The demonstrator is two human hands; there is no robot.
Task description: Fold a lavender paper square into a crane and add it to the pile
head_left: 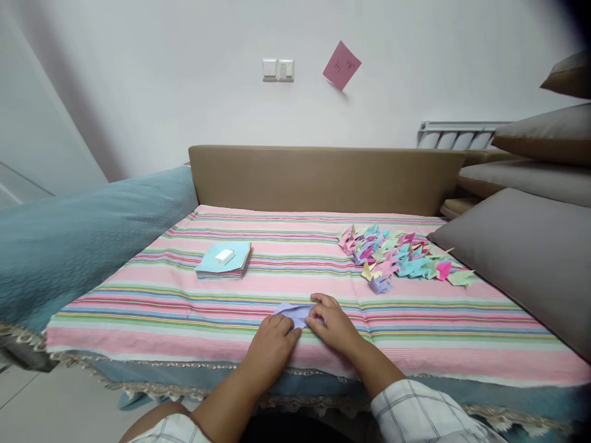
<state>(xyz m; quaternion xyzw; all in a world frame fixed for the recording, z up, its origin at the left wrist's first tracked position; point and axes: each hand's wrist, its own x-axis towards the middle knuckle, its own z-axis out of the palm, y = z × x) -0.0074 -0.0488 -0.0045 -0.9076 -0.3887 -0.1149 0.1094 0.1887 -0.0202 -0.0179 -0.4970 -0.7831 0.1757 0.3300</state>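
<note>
A lilac paper [295, 312] is pinched on the striped bedspread [184, 307] by the curled fingers of the left hand [272, 346] and right hand [333, 326]; paper cranes [397, 255] are heaped near a grey cushion [521, 258].

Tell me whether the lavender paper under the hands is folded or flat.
Folded. The lavender paper lies as a narrow pointed shape, not a square sheet; the left hand and right hand press on it, hiding part.

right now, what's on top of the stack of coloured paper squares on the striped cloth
A small white rectangular block lies on the stack of coloured paper squares, on its light blue top sheet. The sheets beneath are covered; only their edges show.
</note>
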